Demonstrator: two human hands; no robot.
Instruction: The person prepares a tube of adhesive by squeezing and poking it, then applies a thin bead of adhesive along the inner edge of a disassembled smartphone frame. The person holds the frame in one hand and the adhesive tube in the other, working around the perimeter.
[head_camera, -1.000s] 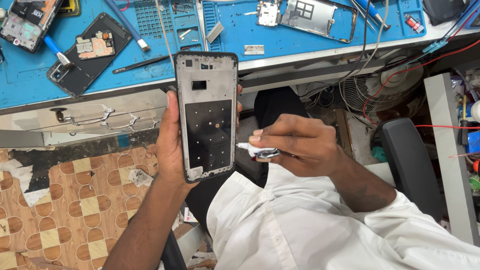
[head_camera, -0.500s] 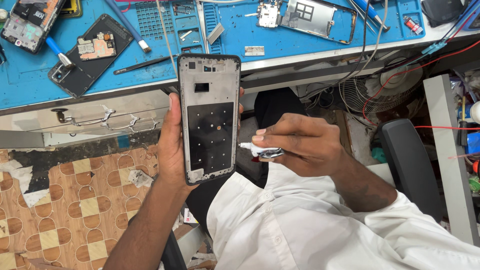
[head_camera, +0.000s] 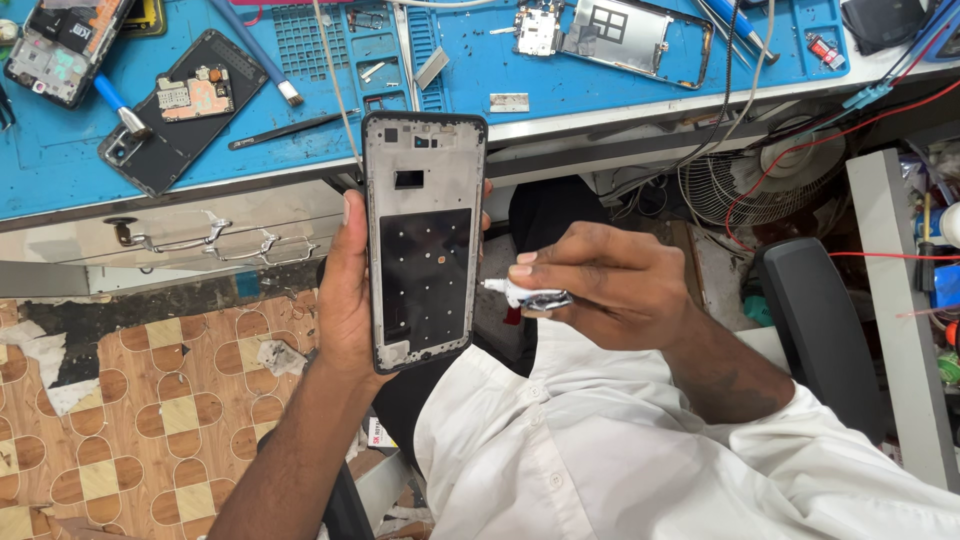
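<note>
A: Head view, item one: our left hand (head_camera: 345, 300) is wrapped around a phone frame (head_camera: 425, 240), fingers curled behind it and the thumb along its left edge, so the grip is closed on it. The frame stands upright in front of us, just below the edge of the blue mat (head_camera: 240, 110).

B: Noted. The frame's condition: grey rim, a black panel filling its lower half, a small rectangular cut-out above that panel.

A: Item two: our right hand (head_camera: 600, 290) is to the right of the frame, fingers pinched tight on a small crumpled tube (head_camera: 530, 296). The white nozzle of the tube points at the frame's right edge, just beside it; we cannot tell whether it touches.

B: Items above the frame, on the mat: an opened phone (head_camera: 170, 110) up and to the left, with a blue-handled brush (head_camera: 255, 50) and a pair of dark tweezers (head_camera: 290, 130) nearer the frame.

A: Up and to the right of the frame, another stripped phone body (head_camera: 625, 40) with a small circuit board at its left end.

B: Right of the frame, past our right hand: a small fan (head_camera: 750, 180) amid red wires and a dark chair (head_camera: 820, 330). Left of the frame: a drawer (head_camera: 200, 235); below that, a tiled floor (head_camera: 110, 420).
</note>
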